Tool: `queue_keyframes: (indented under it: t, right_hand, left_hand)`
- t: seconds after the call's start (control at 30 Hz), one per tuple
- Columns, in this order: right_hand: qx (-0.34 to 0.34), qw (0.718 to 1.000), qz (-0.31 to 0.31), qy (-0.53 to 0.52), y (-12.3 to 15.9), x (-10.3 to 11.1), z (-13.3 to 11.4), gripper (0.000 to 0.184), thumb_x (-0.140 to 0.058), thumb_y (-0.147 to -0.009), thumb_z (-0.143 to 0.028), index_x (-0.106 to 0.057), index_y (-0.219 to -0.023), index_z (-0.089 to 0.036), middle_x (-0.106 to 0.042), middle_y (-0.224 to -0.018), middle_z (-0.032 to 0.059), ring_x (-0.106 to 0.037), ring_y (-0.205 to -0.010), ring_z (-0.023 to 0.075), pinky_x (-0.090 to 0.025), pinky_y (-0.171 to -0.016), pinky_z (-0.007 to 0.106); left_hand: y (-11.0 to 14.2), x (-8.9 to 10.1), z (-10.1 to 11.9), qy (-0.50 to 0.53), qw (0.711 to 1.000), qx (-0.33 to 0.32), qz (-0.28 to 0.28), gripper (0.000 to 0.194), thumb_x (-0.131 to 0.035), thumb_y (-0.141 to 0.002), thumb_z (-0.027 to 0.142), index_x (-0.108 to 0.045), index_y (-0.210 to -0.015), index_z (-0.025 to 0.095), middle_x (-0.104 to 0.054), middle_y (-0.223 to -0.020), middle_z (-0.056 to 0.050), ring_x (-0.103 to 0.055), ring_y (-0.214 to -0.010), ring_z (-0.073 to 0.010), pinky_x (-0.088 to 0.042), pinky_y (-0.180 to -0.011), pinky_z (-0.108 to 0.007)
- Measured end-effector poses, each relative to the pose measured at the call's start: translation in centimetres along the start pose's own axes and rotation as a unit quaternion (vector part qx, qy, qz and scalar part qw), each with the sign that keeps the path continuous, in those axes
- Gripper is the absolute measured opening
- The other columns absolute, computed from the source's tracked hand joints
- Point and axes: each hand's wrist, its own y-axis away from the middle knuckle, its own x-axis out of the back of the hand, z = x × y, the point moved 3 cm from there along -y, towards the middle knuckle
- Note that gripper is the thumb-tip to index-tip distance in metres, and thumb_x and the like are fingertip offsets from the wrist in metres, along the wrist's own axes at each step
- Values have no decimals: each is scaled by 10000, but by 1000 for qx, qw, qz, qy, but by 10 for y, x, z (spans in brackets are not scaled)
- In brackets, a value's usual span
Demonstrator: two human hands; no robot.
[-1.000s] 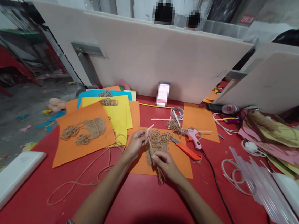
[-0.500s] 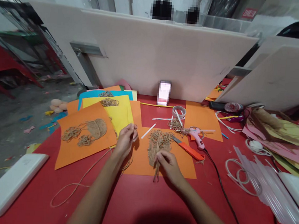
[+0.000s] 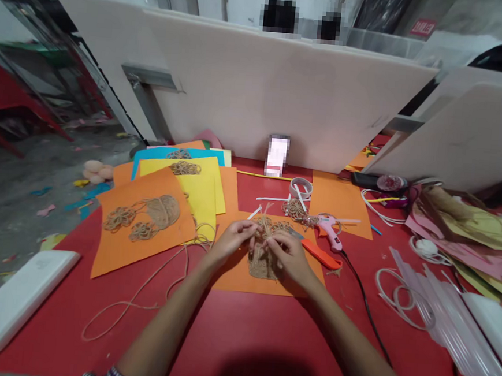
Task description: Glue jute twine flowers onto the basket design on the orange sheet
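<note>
One twine craft piece (image 3: 262,264) sits on an orange paper sheet (image 3: 230,282) at the center of a red table (image 3: 256,342), gripped at its top by both hands. The left hand (image 3: 231,241) and right hand (image 3: 287,254) meet over it, fingers closed on its strands, almost touching each other. Just right of the hands lies a utility knife (image 3: 320,254) with an orange handle, near a pink glue gun (image 3: 328,232) and a smaller twine tangle (image 3: 295,210). To the left, twine flowers (image 3: 120,219) rest on another orange sheet (image 3: 141,257), which overlaps a yellow sheet (image 3: 202,198), while a loose cord (image 3: 146,305) trails across the table. Clear glue sticks (image 3: 453,325) lie well off to the right.
</note>
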Motion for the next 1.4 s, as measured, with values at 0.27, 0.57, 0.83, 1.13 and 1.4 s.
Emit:
queue_keyframes:
  t: [0.27, 0.57, 0.83, 1.13, 1.4]
  right_hand:
    - [-14, 998, -46, 42, -3, -2, 12, 373, -530, -957, -439, -788, -820, -208, -715, -786, 45, -622, -747, 175, -421, -739, 286]
    - [-73, 992, 97, 39, 12, 3, 23, 399, -516, -951, -458, -637, -686, -185, -614, -689, 15, -529, -681, 158, -370, -642, 258]
    - [-95, 986, 120, -67, 11, 4, 28, 395, -523, -940, -504, -643, -741, -185, -587, -712, 19, -494, -669, 153, -389, -630, 263]
    - [-48, 999, 5, -16, 13, -7, 13, 392, -504, -963, -461, -641, -714, -192, -591, -697, 6, -502, -660, 146, -375, -638, 254]
    - [-67, 994, 85, 34, 11, 0, 20, 370, -488, -969, -433, -574, -698, -196, -545, -686, -2, -463, -663, 146, -338, -623, 258]
  left_hand:
    - [-12, -3, -1, -34, 997, -35, 58, 360, -777, -748, 457, -652, -666, 129, -582, -591, -18, -546, -546, -115, -410, -562, -232]
    - [0, -2, -6, -136, 986, -71, 65, 337, -698, -821, 445, -661, -668, 147, -599, -616, -21, -549, -585, -129, -421, -579, -232]
    - [0, -3, -6, -63, 997, -31, 32, 353, -691, -813, 478, -669, -876, 131, -666, -728, -56, -587, -562, -134, -479, -575, -262]
    - [2, -9, -13, 22, 998, -26, 47, 376, -731, -797, 481, -613, -683, 143, -527, -615, 2, -477, -553, -96, -384, -544, -225]
    - [2, -1, 0, -158, 984, -66, 49, 364, -664, -841, 453, -637, -645, 148, -551, -594, -10, -489, -572, -120, -363, -569, -240]
